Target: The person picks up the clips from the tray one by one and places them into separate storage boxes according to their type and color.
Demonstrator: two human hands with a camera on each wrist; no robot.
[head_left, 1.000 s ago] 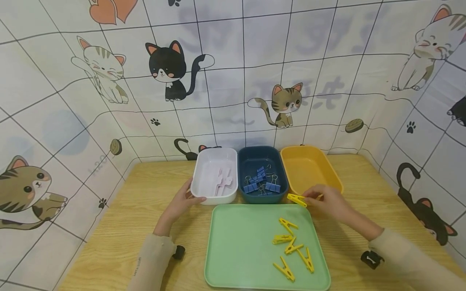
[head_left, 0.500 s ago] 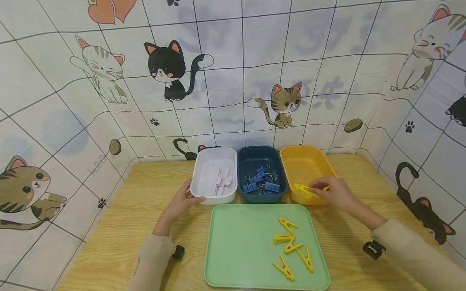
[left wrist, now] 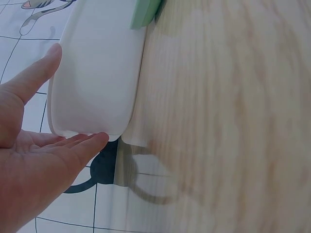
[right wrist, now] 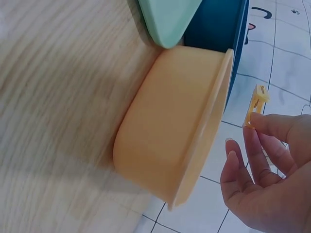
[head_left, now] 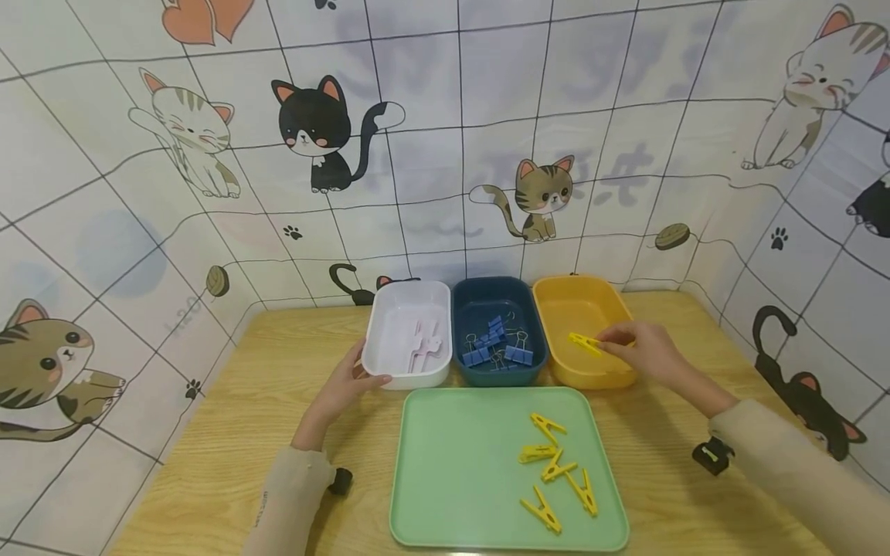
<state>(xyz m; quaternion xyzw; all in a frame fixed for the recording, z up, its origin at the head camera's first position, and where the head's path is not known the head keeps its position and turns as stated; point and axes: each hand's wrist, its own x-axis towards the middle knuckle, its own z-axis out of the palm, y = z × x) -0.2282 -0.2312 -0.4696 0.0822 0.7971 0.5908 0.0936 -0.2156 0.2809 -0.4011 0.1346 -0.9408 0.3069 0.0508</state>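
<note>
Over the yellow bin (head_left: 577, 297), my right hand (head_left: 643, 351) pinches a yellow clothespin (head_left: 584, 343) between thumb and fingertips. In the right wrist view, that clothespin (right wrist: 257, 99) is held above the level of the bin's rim. My left hand (head_left: 342, 390) rests against the near-left corner of the white bin (head_left: 389, 313), which holds several pale pink clips (head_left: 424, 347). Its fingers (left wrist: 80, 150) lie fairly straight along the bin wall in the left wrist view, with the thumb touching near the rim. Several yellow clothespins (head_left: 542, 510) lie on the green tray (head_left: 452, 471).
Between the white and yellow bins stands a dark blue bin (head_left: 494, 293) with several blue binder clips (head_left: 492, 332). The three bins stand side by side behind the tray on a wooden table (head_left: 264, 363). A cat-printed wall covering (head_left: 431, 170) surrounds the back and sides.
My right hand has carried the clothespin from the yellow bin's near-left edge inward and slightly right, so it is now over the bin. The left hand and the tray's clothespins have stayed put.
</note>
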